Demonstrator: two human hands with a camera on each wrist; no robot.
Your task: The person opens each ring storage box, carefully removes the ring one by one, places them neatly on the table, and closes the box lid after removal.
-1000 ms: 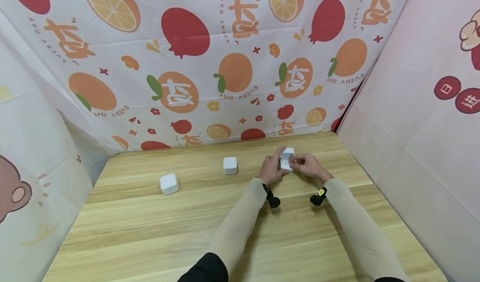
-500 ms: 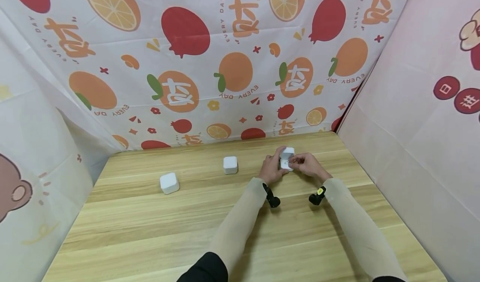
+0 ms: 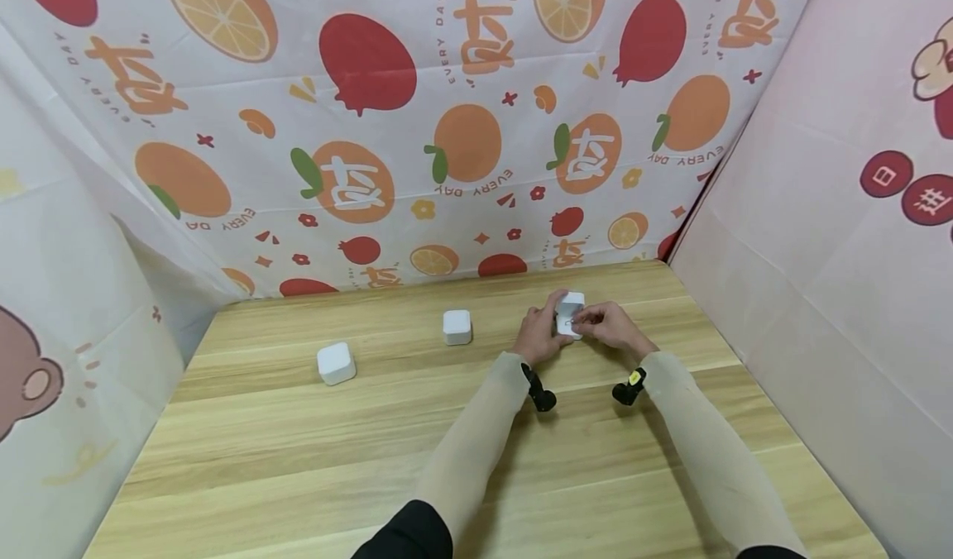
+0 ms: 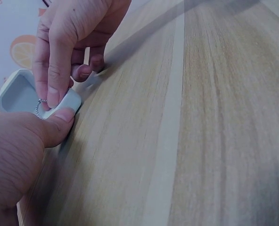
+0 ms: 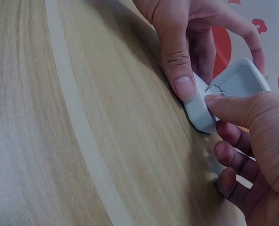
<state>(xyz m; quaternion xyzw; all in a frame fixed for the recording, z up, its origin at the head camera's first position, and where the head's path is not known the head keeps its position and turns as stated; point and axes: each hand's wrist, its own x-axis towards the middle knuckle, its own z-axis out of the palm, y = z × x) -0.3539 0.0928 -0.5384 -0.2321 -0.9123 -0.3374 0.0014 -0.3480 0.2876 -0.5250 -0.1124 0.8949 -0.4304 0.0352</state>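
Note:
A small white ring box (image 3: 571,303) stands with its lid up near the back right of the table. My left hand (image 3: 538,336) grips it from the left side, the thumb along the front edge in the left wrist view. From the right, my right hand (image 3: 614,327) reaches into the box, thumb and forefinger pinching a silver ring (image 5: 217,88) studded with small stones. The ring stands up at the pale insert, partly hidden by those fingertips. In the right wrist view, the other right fingers curl loosely beside the box.
Two closed white boxes sit farther left: one box (image 3: 457,327) near the middle back, another box (image 3: 337,364) at the left. Behind the wooden table (image 3: 357,460) hangs a fruit-print cloth (image 3: 402,129), and pale cloth walls flank both sides.
My right hand and wrist have shifted very slightly left and up at the box. The left hand and the closed boxes keep their places.

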